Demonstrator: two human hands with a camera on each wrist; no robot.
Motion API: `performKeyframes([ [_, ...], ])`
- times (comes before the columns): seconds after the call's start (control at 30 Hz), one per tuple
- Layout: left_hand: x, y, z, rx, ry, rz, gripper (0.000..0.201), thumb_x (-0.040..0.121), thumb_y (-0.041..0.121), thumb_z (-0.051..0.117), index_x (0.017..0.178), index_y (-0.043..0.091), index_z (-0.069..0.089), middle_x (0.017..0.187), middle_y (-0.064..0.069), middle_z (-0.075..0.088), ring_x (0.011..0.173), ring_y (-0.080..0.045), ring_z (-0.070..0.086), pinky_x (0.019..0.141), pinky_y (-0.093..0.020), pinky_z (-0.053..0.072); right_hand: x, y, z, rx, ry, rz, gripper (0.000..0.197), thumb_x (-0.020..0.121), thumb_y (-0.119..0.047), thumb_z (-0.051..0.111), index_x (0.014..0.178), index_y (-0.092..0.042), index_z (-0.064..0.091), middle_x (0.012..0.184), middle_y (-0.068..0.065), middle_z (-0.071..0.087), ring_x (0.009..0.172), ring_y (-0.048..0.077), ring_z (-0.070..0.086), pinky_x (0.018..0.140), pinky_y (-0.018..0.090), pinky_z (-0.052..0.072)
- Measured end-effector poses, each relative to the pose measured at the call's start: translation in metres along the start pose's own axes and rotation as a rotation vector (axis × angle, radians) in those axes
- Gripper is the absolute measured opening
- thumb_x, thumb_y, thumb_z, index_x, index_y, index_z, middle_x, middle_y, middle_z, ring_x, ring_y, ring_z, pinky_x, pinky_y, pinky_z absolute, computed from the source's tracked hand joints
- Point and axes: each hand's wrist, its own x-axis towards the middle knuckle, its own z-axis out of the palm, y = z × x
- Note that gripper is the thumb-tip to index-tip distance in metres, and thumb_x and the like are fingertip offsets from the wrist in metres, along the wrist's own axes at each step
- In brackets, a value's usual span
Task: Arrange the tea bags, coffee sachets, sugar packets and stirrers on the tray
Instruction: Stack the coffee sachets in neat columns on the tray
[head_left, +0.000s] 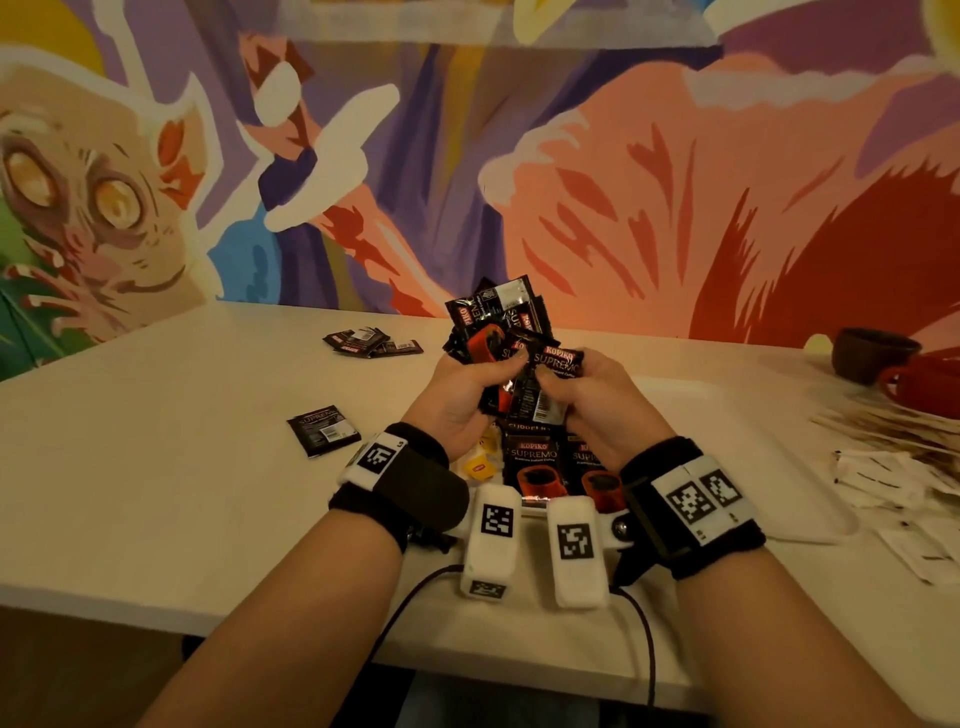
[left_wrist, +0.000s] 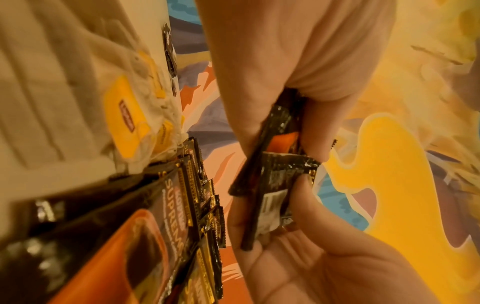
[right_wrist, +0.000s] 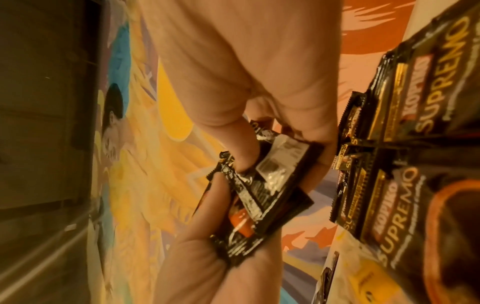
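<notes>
Hands are both busy: left hand (head_left: 457, 395) grips a fanned bunch of Kopiko coffee sachets (head_left: 498, 332) above the tray (head_left: 727, 415), right hand (head_left: 587, 395) pinches one off the front, probably to lay beside the sachet rows (head_left: 550, 467) below. Loose sachets (head_left: 371, 342) lie on the worktop (head_left: 156, 467), stirrers (head_left: 883, 421) off right.

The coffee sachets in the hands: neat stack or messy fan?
Messy fan: the sachets splay at different angles above both hands.

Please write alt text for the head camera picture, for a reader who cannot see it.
Left hand and right hand together grip a bunch of black coffee sachets above more sachets lying on a white tray, before a colourful mural.
</notes>
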Motion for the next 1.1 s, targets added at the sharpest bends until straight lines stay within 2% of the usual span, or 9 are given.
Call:
performKeyframes([
  [0.17, -0.001, 0.006, 0.002, -0.188, 0.001, -0.050, 0.027, 0.092, 0.029, 0.053, 0.112, 0.014, 0.064, 0.113, -0.013, 0.068, 0.105, -0.025, 0.064, 0.096, -0.042, 0.047, 0.001, -0.002, -0.002, -0.030, 0.045, -0.008, 0.020, 0.087, 0.003, 0.057, 0.104, -0.007, 0.055, 0.092, 0.008, 0.066, 0.078, 0.018, 0.065, 0.069, 0.034, 0.055],
  [0.27, 0.002, 0.006, -0.001, -0.184, 0.075, -0.050, 0.029, 0.094, 0.023, 0.053, 0.121, 0.013, 0.061, 0.115, -0.012, 0.067, 0.105, -0.026, 0.064, 0.088, -0.042, 0.052, 0.000, -0.002, -0.006, -0.052, 0.063, -0.017, 0.023, 0.087, 0.005, 0.055, 0.109, -0.004, 0.053, 0.085, 0.005, 0.063, 0.054, 0.003, 0.062, 0.045, 0.018, 0.047],
  [0.4, 0.003, 0.006, -0.003, -0.178, 0.125, -0.035, 0.033, 0.094, 0.013, 0.054, 0.126, 0.009, 0.057, 0.116, -0.013, 0.066, 0.104, -0.025, 0.065, 0.082, -0.039, 0.054, 0.000, -0.005, -0.011, -0.044, 0.124, -0.042, 0.024, 0.086, 0.010, 0.055, 0.107, -0.002, 0.055, 0.082, 0.006, 0.062, 0.047, 0.002, 0.059, 0.038, 0.013, 0.040],
  [0.6, 0.006, 0.006, -0.006, -0.232, 0.189, 0.007, 0.028, 0.094, 0.012, 0.054, 0.121, 0.008, 0.058, 0.114, -0.015, 0.066, 0.107, -0.028, 0.062, 0.078, -0.041, 0.054, 0.003, -0.007, -0.016, 0.018, 0.222, -0.018, 0.020, 0.086, 0.010, 0.054, 0.085, -0.010, 0.057, 0.086, 0.010, 0.065, 0.072, 0.020, 0.063, 0.059, 0.031, 0.051],
  [0.7, 0.005, 0.006, -0.006, -0.222, 0.197, 0.033, 0.027, 0.095, 0.013, 0.053, 0.120, 0.007, 0.058, 0.113, -0.014, 0.066, 0.103, -0.026, 0.063, 0.072, -0.038, 0.055, 0.003, -0.010, -0.018, 0.262, 0.148, 0.012, 0.017, 0.090, 0.009, 0.048, 0.092, -0.005, 0.057, 0.089, 0.011, 0.066, 0.079, 0.022, 0.064, 0.071, 0.036, 0.056],
  [0.77, 0.005, 0.006, -0.005, -0.206, 0.201, 0.041, 0.031, 0.095, 0.014, 0.052, 0.125, 0.007, 0.056, 0.115, -0.013, 0.066, 0.100, -0.024, 0.065, 0.066, -0.034, 0.057, 0.001, -0.011, -0.015, 0.449, 0.048, 0.062, 0.018, 0.091, 0.008, 0.044, 0.097, -0.005, 0.056, 0.093, 0.012, 0.066, 0.085, 0.024, 0.065, 0.070, 0.038, 0.059],
  [0.87, 0.004, 0.005, -0.003, -0.199, 0.183, 0.046, 0.037, 0.095, 0.015, 0.052, 0.131, 0.007, 0.052, 0.121, -0.014, 0.064, 0.104, -0.023, 0.064, 0.077, -0.036, 0.057, 0.001, -0.009, -0.007, 0.508, -0.047, 0.102, 0.019, 0.092, 0.005, 0.044, 0.103, -0.006, 0.055, 0.094, 0.011, 0.065, 0.081, 0.021, 0.065, 0.060, 0.033, 0.059],
  [0.97, 0.004, 0.001, -0.001, -0.164, 0.147, 0.048, 0.038, 0.095, 0.010, 0.051, 0.132, 0.004, 0.050, 0.127, -0.016, 0.059, 0.113, -0.026, 0.059, 0.093, -0.039, 0.050, 0.002, -0.004, 0.004, 0.456, -0.080, 0.121, 0.026, 0.092, 0.003, 0.046, 0.115, -0.005, 0.054, 0.102, 0.012, 0.064, 0.088, 0.023, 0.064, 0.063, 0.033, 0.059],
  [1.1, 0.003, -0.002, 0.001, -0.142, 0.112, 0.043, 0.035, 0.092, 0.001, 0.051, 0.127, 0.001, 0.052, 0.119, -0.017, 0.062, 0.106, -0.026, 0.061, 0.091, -0.038, 0.052, 0.005, -0.001, 0.006, 0.412, -0.020, 0.088, 0.031, 0.090, 0.003, 0.050, 0.117, -0.011, 0.052, 0.104, 0.009, 0.064, 0.092, 0.025, 0.063, 0.069, 0.040, 0.057],
])
